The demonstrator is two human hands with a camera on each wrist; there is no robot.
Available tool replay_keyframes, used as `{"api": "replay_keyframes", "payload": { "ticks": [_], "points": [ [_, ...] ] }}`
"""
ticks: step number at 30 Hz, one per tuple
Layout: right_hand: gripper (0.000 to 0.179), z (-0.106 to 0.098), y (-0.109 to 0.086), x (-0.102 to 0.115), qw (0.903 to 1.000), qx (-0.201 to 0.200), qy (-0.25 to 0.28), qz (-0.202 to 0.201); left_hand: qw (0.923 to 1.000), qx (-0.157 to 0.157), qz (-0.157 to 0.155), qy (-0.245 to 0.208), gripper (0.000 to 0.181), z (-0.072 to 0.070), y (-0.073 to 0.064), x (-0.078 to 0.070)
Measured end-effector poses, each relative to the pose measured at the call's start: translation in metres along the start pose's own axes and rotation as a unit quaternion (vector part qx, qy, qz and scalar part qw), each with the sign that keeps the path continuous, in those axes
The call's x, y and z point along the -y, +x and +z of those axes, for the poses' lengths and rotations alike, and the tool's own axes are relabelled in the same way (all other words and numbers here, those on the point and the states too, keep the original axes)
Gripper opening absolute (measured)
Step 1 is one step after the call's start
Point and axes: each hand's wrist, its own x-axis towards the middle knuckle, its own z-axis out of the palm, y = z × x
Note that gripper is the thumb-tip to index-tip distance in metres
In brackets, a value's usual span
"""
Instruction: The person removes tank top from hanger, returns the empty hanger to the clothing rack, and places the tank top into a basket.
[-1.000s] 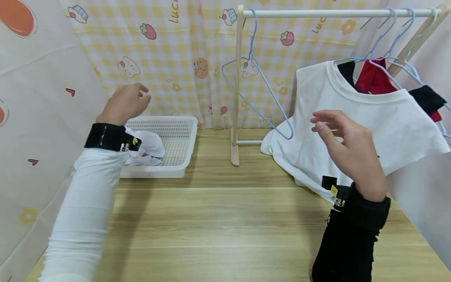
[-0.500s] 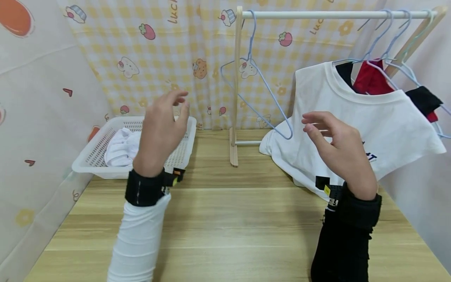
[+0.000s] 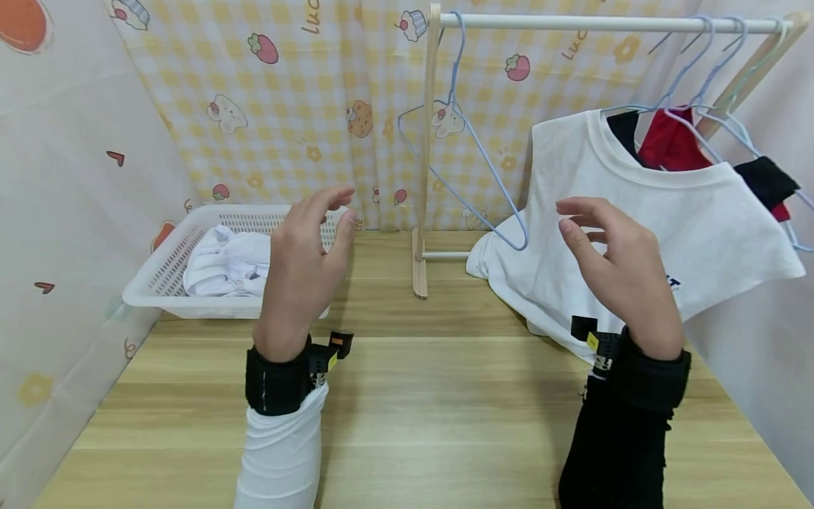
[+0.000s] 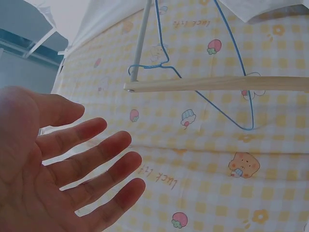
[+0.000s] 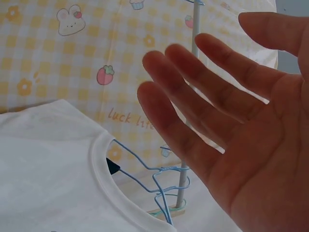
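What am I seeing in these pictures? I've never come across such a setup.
There's no robot here, just a person's left hand and right hand, with black wrist straps. The wide picture is taken from the head, looking forward and down; the close ones are taken from each wrist. On the wooden table stand a white basket with white cloth inside, and a rack holding a bare blue hanger and a white shirt, with red and black clothes behind. Neither hand holds anything.

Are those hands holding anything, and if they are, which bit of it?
Nothing is held. The left hand and the right hand are both empty: the wrist views show their fingers apart, with nothing between them.
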Motion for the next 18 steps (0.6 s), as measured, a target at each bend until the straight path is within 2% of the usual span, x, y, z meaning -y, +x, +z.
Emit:
{"api": "replay_keyframes", "payload": {
  "ticks": [3,6,9,13,16,18],
  "points": [
    [0.039,-0.003,0.001,-0.002,0.9987,-0.037,-0.009,0.033,1.0,0.001,0.007,-0.002,0.033,-0.001,0.0,-0.001],
    [0.041,-0.008,0.001,-0.007,0.9908,-0.106,-0.022,0.082,1.0,0.005,0.003,-0.002,0.034,-0.001,0.0,-0.001],
    [0.042,-0.014,0.001,-0.017,0.9704,-0.202,-0.036,0.127,1.0,0.008,-0.002,-0.002,0.034,-0.002,-0.001,0.001],
    [0.044,-0.023,0.002,-0.037,0.9328,-0.316,-0.077,0.155,0.9999,0.011,-0.012,0.0,0.034,-0.003,-0.002,0.002],
    [0.048,-0.03,0.001,-0.053,0.9139,-0.346,-0.121,0.175,0.9998,0.011,-0.015,0.001,0.034,-0.004,-0.003,0.002],
    [0.05,-0.033,-0.001,-0.061,0.908,-0.347,-0.141,0.188,0.9998,0.013,-0.014,0.0,0.034,-0.004,-0.003,0.003]
  ]
}}
